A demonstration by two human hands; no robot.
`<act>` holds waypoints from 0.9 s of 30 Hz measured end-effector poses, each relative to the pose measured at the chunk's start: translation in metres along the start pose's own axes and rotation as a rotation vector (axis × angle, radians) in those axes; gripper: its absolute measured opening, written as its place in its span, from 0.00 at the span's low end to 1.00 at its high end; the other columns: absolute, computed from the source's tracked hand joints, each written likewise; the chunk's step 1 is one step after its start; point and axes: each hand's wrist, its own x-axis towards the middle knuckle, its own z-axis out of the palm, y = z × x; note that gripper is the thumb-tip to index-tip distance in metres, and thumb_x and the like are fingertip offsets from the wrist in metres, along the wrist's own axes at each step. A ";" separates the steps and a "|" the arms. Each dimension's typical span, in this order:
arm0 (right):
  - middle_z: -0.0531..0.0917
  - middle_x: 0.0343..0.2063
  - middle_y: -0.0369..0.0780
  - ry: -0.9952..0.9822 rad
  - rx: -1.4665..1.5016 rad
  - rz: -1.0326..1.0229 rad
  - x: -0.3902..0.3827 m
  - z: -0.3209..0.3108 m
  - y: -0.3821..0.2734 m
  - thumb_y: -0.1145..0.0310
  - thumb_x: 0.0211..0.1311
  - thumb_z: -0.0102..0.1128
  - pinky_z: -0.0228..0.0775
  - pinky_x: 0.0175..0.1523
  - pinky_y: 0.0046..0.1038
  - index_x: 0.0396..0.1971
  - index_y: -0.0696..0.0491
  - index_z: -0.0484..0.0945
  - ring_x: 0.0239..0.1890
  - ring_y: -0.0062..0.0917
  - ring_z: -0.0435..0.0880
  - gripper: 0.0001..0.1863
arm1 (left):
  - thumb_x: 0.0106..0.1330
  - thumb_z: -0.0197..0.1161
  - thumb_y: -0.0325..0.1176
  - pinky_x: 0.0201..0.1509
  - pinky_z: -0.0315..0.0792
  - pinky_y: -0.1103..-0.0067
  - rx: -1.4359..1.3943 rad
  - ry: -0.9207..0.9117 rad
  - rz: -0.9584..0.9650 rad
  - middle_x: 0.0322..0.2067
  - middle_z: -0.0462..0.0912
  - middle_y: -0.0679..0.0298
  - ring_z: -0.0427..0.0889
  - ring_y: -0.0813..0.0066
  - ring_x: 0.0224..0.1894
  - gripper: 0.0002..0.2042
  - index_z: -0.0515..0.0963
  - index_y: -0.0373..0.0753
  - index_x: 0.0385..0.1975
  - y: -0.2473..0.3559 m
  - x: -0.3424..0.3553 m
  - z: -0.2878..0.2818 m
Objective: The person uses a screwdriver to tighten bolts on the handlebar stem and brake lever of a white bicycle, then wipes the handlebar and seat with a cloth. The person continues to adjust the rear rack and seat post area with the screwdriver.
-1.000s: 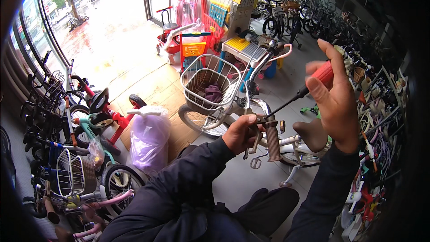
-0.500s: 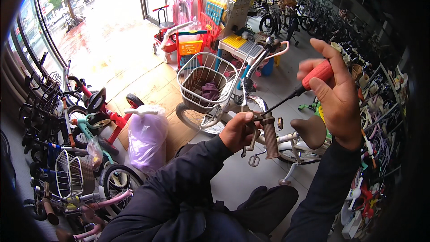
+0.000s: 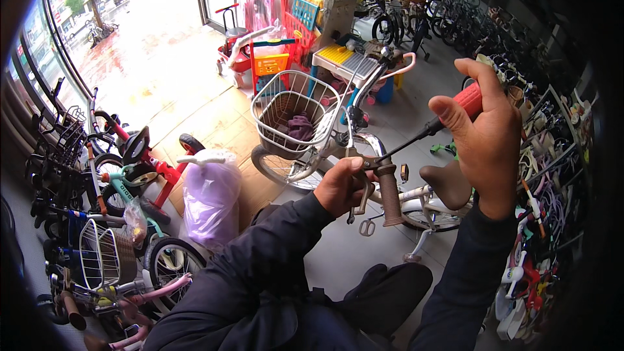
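Observation:
My right hand (image 3: 487,130) is closed round the red handle of a screwdriver (image 3: 426,131). The tool slants down to the left, its tip at the clamp of a brake lever (image 3: 365,196) on a bicycle handlebar. My left hand (image 3: 339,186) grips that lever and its clamp, thumb on top, just left of the brown ribbed handlebar grip (image 3: 390,196). The bicycle has a white wire basket (image 3: 266,114) with a dark purple cloth (image 3: 300,127) inside, and a brown saddle (image 3: 447,184). Whether the tip sits in a screw is too small to tell.
Children's bikes (image 3: 130,175) crowd the left side, beside a lilac plastic-wrapped bundle (image 3: 211,201). Toy carts (image 3: 272,64) and a small toy table (image 3: 348,62) stand beyond the basket. Racks of bikes and parts (image 3: 539,221) line the right. Flattened cardboard (image 3: 257,185) lies on the floor.
My right hand has shifted its hold on the screwdriver handle, the thumb now extended along its lower end. The left hand stays on the lever. The whole view has shifted slightly.

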 end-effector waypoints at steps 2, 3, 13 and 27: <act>0.84 0.30 0.45 0.052 0.070 -0.059 -0.001 0.002 -0.001 0.56 0.61 0.73 0.76 0.40 0.32 0.58 0.55 0.74 0.32 0.27 0.85 0.30 | 0.62 0.63 0.55 0.23 0.53 0.84 0.011 -0.032 -0.005 0.32 0.79 0.72 0.61 0.84 0.21 0.26 0.76 0.41 0.51 0.001 0.001 -0.002; 0.84 0.34 0.43 0.031 0.266 -0.034 0.000 0.002 -0.002 0.53 0.62 0.71 0.76 0.42 0.31 0.60 0.55 0.74 0.33 0.26 0.83 0.32 | 0.62 0.63 0.55 0.23 0.53 0.84 0.008 -0.044 -0.005 0.32 0.79 0.72 0.61 0.84 0.21 0.26 0.77 0.41 0.50 0.001 0.000 -0.003; 0.84 0.44 0.45 -0.063 0.340 0.079 0.000 0.000 -0.010 0.65 0.68 0.64 0.75 0.47 0.27 0.64 0.56 0.69 0.42 0.24 0.83 0.28 | 0.61 0.64 0.55 0.24 0.54 0.84 -0.012 0.001 0.001 0.33 0.80 0.71 0.61 0.85 0.21 0.24 0.77 0.41 0.47 0.002 -0.002 0.004; 0.83 0.36 0.43 -0.129 0.580 0.053 -0.004 0.000 0.002 0.59 0.64 0.71 0.74 0.47 0.28 0.67 0.56 0.65 0.39 0.24 0.82 0.36 | 0.60 0.61 0.63 0.24 0.51 0.83 0.089 -0.010 0.003 0.20 0.68 0.73 0.59 0.83 0.19 0.26 0.80 0.42 0.37 -0.001 -0.002 0.002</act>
